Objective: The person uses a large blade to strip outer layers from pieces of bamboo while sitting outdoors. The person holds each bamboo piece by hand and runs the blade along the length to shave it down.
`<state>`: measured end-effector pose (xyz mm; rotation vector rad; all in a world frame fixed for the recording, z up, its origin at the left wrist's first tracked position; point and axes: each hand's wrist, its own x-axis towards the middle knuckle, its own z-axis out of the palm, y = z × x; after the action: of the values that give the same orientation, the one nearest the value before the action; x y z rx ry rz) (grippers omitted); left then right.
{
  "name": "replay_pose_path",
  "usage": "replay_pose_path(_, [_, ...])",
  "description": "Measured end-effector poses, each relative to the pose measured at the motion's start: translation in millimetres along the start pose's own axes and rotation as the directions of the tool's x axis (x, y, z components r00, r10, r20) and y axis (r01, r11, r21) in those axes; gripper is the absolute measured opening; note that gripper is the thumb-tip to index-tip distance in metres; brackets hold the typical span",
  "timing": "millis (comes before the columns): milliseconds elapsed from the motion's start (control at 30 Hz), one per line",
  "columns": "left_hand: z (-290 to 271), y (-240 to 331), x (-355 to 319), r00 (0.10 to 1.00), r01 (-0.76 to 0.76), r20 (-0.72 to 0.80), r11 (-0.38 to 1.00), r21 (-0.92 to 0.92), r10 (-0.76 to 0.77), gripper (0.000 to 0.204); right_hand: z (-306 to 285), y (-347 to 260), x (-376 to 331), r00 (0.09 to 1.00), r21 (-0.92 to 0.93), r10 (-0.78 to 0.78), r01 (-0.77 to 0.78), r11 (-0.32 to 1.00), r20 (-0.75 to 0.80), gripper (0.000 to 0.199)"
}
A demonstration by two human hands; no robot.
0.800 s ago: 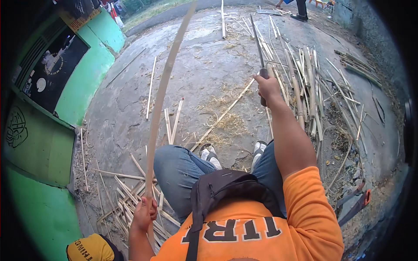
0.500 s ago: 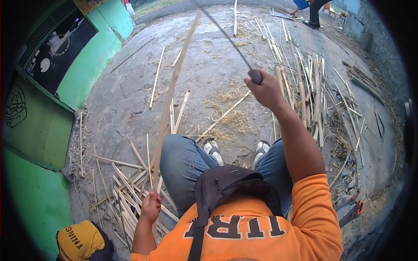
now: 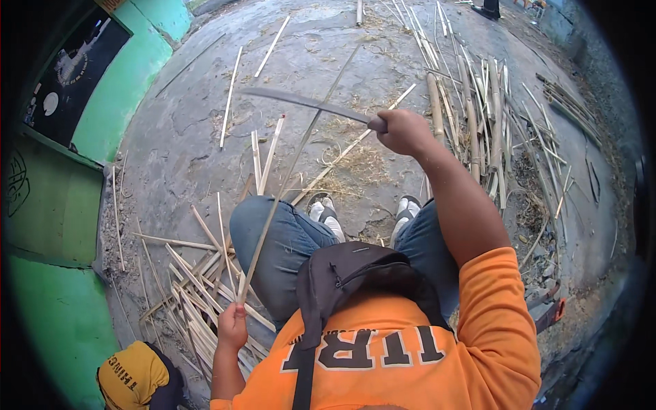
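Observation:
A machete [image 3: 294,100] is gripped by its handle in my right hand [image 3: 403,132], out ahead of my right knee. Its blade points left and lies across the upper part of a long, thin bamboo strip [image 3: 279,195]. Closed around the near end of that strip is my left hand [image 3: 233,326], low beside my left thigh. The strip slants up and away to the right, past my left knee. Whether the blade touches or has cut into the strip, I cannot tell.
Split bamboo strips [image 3: 195,294] are heaped at my left. Bamboo poles [image 3: 493,126] lie at the right, with a saw [image 3: 550,314] nearer me. A black bag [image 3: 369,273] rests on my lap. A green wall [image 3: 58,311] borders the left; another person's shoe [image 3: 486,11] shows far off.
The machete has swung down from pointing up and away to lying leftward across the strip. The strip's far end has tilted to the right, and its narrow edge now shows.

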<state>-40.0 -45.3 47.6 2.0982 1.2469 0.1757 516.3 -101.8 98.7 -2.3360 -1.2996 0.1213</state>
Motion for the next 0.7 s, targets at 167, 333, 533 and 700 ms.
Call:
replay_pose_path(167, [0.6,-18.4,8.6,0.997,-0.072,0.001,0.997,-0.023,0.072,0.060,6.5,-5.2,-6.5,0.999,0.040,0.000,0.002,0.999,-0.037,0.015])
replay_pose_path(333, [2.5,-27.0,7.7,0.999,-0.046,0.007,0.997,-0.062,0.047,0.060,13.1,-20.9,-10.8,0.984,-0.083,-0.169,0.174,0.981,0.062,0.014])
replay_pose_path(533, [-0.6,-27.1,18.6,0.997,-0.068,0.026,0.997,-0.048,0.070,0.063,26.2,27.1,13.6,0.989,0.156,0.083,-0.063,0.986,-0.125,0.017])
replay_pose_path(700, [0.5,-49.6,18.2,0.977,0.146,0.189,0.948,-0.282,-0.095,0.058,24.7,-24.2,-12.1,0.990,0.156,-0.133,0.125,0.980,0.047,0.014])
